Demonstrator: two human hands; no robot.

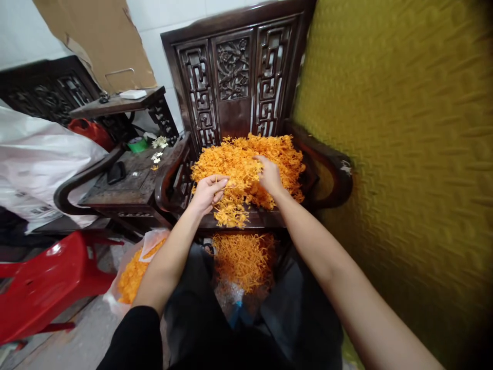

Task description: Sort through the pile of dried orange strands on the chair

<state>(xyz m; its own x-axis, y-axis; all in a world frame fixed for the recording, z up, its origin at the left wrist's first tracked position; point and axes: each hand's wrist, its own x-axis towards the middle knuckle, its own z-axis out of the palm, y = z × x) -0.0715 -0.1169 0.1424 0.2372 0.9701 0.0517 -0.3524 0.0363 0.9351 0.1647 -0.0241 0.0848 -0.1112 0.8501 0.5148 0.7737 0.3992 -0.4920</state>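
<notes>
Orange fungus strands (246,159) being sorted on carved wooden chair (234,77); small tuft being pinched by left hand (208,191), right hand (269,174) fingers curled, buried in heap, steadying it.

Both arms reach forward, left hand (208,191) and right hand (270,174) with fingers curled.

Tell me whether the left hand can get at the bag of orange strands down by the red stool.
Probably yes. The left hand is at the orange pile on the chair seat, pinching strands; the bag lies open below the same forearm, with nothing between them.
</notes>
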